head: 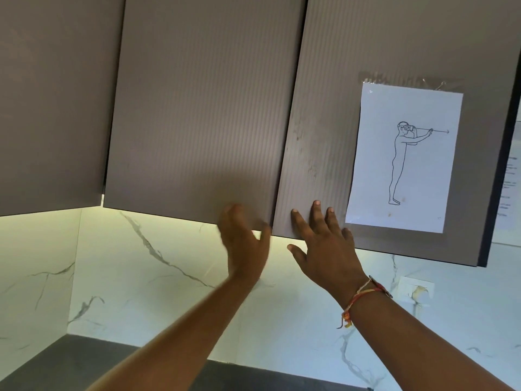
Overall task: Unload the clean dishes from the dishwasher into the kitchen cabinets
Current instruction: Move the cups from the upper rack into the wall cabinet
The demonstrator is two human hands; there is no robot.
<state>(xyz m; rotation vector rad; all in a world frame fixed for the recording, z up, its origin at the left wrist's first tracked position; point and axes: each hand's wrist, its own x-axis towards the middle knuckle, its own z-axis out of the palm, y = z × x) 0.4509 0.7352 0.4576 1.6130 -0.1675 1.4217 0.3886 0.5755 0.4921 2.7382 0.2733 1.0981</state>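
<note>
Left hand (244, 244) blurred; I can't tell whether it grips the middle door (197, 108). Printed sheets (510, 190) cut off at right edge, text too small to read.

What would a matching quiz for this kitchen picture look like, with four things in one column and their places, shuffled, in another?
Things:
1. sheet of paper
2. bracelet
3. socket
4. left hand

Places:
A. on the marble wall
B. at the bottom edge of the middle cupboard door
C. taped to the right cupboard door
D. round the wrist of the right hand

Pairs: 1-C, 2-D, 3-A, 4-B.
</note>
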